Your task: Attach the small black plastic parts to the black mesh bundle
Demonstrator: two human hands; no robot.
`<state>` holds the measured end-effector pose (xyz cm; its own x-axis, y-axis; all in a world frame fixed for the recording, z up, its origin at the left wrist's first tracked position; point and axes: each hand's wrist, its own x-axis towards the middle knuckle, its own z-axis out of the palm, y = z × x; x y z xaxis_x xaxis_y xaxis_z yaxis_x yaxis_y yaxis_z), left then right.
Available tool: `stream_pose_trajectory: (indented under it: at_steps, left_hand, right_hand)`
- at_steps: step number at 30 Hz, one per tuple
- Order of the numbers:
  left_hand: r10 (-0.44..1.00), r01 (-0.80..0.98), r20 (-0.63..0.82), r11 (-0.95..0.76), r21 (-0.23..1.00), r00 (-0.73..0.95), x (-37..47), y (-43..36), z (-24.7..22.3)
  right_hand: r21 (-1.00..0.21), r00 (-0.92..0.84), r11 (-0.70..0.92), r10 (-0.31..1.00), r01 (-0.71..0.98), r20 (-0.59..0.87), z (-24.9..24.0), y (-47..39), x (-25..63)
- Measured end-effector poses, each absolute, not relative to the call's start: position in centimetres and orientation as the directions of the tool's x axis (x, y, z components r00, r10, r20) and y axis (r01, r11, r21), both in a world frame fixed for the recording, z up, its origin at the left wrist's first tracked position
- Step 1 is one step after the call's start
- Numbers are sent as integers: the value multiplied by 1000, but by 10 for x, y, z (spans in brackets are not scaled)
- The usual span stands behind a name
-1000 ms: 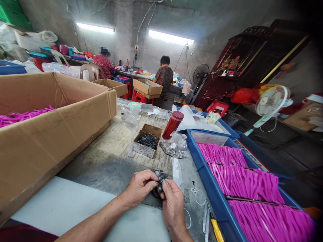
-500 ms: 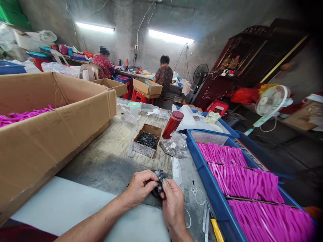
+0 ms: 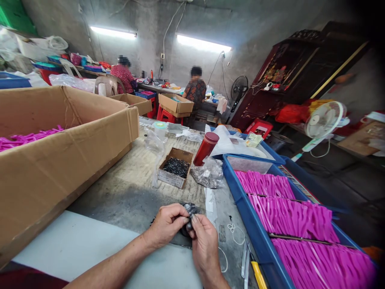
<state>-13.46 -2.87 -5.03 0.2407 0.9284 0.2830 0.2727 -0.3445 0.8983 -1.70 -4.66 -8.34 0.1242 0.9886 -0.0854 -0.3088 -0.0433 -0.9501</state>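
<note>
My left hand (image 3: 171,223) and my right hand (image 3: 205,243) meet at the front middle of the worktable. Thumb and forefinger of each are pinched together, the fingertips almost touching. Whatever lies between them is too small and too covered to make out. Right behind the fingertips is a dark, shiny, crumpled-looking thing (image 3: 191,208), partly hidden by my hands. Farther back stands a small carton (image 3: 171,179) holding many thin black pieces. Beside it, a clear plastic bag (image 3: 207,172) of small metallic parts lies on the table.
A large cardboard box (image 3: 69,160) with magenta strips fills the left. On the right, a blue tray (image 3: 258,237) holds rows of magenta strips. A red flask (image 3: 206,149), a yellow-handled tool (image 3: 258,275) and a white cord (image 3: 236,235) lie between. Two people sit at the far bench.
My right hand has shifted very slightly left, its fingertips closer to those of my left hand. Everything else stays in place.
</note>
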Motion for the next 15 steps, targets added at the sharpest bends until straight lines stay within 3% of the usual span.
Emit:
stream_pose_trajectory:
  at_steps: [15]
  left_hand:
    - [921,263,293,-358,896,257,-136,-28,-52]
  right_hand:
    - [-998,186,-22,982,-52,-32,-65,-46,-18]
